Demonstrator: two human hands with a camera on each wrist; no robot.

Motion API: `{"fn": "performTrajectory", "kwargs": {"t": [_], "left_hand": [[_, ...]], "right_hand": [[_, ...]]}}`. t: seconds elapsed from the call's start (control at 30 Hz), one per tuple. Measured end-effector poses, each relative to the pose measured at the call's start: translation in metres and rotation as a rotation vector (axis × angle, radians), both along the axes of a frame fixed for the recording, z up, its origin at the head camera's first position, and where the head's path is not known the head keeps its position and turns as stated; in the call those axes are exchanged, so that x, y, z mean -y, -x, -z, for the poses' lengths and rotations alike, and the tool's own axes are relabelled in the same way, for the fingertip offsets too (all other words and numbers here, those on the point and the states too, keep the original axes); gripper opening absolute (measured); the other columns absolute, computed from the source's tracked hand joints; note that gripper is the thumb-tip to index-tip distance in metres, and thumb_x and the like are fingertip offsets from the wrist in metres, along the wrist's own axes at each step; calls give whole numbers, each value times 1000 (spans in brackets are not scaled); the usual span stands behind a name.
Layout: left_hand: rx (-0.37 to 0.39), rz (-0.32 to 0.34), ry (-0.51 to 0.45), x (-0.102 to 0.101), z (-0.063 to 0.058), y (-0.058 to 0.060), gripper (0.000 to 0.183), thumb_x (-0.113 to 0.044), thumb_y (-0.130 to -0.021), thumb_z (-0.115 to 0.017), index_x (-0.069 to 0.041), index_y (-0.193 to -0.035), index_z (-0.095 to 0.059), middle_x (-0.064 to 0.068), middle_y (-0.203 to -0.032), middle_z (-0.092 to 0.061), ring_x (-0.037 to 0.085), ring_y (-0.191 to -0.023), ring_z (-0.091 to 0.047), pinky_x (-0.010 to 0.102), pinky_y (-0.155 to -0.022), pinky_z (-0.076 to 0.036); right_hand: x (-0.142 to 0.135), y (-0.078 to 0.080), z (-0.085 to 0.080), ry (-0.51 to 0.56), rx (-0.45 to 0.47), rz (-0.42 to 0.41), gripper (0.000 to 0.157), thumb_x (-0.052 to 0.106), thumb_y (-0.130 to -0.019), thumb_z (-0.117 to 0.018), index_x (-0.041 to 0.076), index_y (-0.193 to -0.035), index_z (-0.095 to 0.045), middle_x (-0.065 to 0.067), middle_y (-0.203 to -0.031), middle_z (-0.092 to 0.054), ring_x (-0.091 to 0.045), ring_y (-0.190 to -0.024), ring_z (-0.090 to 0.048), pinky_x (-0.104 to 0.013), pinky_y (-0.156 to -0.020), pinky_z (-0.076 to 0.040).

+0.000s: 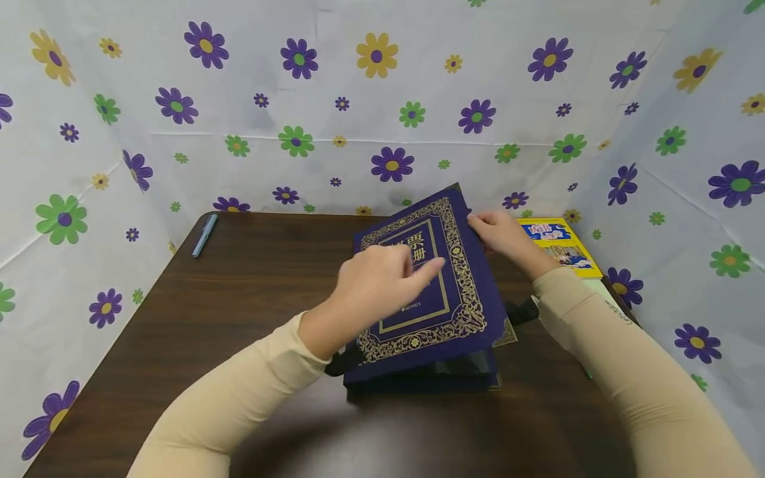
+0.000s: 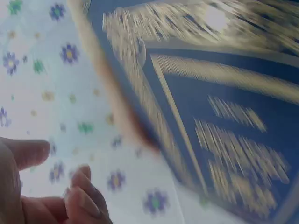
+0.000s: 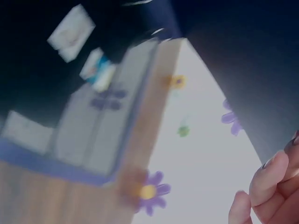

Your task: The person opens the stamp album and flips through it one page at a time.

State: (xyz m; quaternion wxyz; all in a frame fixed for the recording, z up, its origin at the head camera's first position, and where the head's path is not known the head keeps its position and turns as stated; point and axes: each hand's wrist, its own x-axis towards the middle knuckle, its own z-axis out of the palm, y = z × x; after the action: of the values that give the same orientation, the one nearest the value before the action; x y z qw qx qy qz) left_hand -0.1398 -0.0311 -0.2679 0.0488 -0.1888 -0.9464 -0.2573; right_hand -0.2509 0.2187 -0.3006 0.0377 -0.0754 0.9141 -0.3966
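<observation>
Stamp album [image 1: 427,299], navy with gold scrollwork, stands part open on the dark wood table [image 1: 263,279], its base flat and front cover tilted up; beyond its right side lies a yellow picture-covered book [image 1: 562,247]; the left hand [image 1: 379,282] is before the cover, thumb out, other fingers loosely curled and holding nothing; the right hand [image 1: 502,236] pinches the cover's raised edge between its fingers; a blue pen [image 1: 205,236] lies at the table's far left.

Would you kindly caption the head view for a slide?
Right hand holds up the ornate cover of a blue album, left hand in front.
</observation>
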Motion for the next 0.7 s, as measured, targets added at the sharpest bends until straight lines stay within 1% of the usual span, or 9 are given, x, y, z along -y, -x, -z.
{"fn": "performTrajectory", "kwargs": {"t": [0.07,0.17,0.23,0.37,0.43,0.5,0.57,0.63,0.7], "left_hand": [[52,53,34,-20,-7,5,63,-71,-87,-36,-17,-56,-49,-4,-46,-42,13,-40,-42,24,-35,-27],[99,109,53,-42,-9,12,67,-72,-86,-35,-15,-52,-47,-3,-44,-39,14,-37,-40,25,-34,-23],[110,113,59,-49,-7,15,64,-69,-87,-39,-16,-53,-48,-3,-44,-39,14,-38,-42,26,-34,-25],[124,97,32,-46,-6,18,53,-53,-90,-47,-16,-52,-48,-4,-44,-37,14,-39,-40,25,-35,-24],[140,93,2,-41,-9,18,47,-44,-89,-49,-16,-52,-45,-5,-45,-35,13,-39,-34,24,-36,-21],[152,90,-33,-34,-14,17,41,-38,-87,-50,-16,-53,-42,-5,-46,-32,11,-40,-28,24,-38,-18],[154,86,-61,-25,-20,16,39,-34,-87,-49,-15,-54,-41,-5,-47,-31,11,-41,-26,23,-39,-17],[143,83,-78,-13,-26,14,38,-32,-88,-49,-14,-56,-41,-4,-48,-32,11,-42,-28,24,-40,-20],[129,68,-100,2,-32,12,37,-29,-88,-48,-13,-56,-41,-3,-50,-33,12,-44,-29,25,-41,-22]], "right_hand": [[10,2,-11,-2,-23,0,42,31,-100,-42,0,-80,-61,-6,-60,-57,-18,-51,-54,-34,-52,-49],[26,3,-24,23,-53,-1,42,30,-99,-44,2,-71,-56,-7,-55,-52,-18,-47,-51,-32,-49,-46],[36,3,-29,43,-61,-9,41,30,-99,-45,3,-71,-55,-6,-54,-50,-17,-47,-50,-31,-49,-46],[50,-2,-31,190,-80,-77,40,28,-101,-43,-3,-78,-56,-7,-57,-52,-17,-48,-52,-29,-50,-48],[48,-3,-21,249,-92,-125,39,28,-102,-41,-5,-87,-56,-10,-67,-55,-19,-56,-54,-30,-55,-49],[42,-6,-3,204,-91,-169,37,32,-101,-40,-2,-99,-55,-13,-83,-58,-22,-71,-57,-33,-65,-49],[30,-7,25,60,-67,-210,44,42,-98,-44,3,-118,-50,-16,-108,-57,-25,-94,-57,-39,-79,-47],[19,-13,53,-155,-21,-259,64,53,-92,-50,6,-135,-41,-15,-132,-47,-30,-117,-48,-48,-93,-40],[7,-20,80,-340,27,-336,88,61,-83,-57,5,-145,-28,-18,-146,-33,-35,-130,-35,-55,-100,-31]]}}
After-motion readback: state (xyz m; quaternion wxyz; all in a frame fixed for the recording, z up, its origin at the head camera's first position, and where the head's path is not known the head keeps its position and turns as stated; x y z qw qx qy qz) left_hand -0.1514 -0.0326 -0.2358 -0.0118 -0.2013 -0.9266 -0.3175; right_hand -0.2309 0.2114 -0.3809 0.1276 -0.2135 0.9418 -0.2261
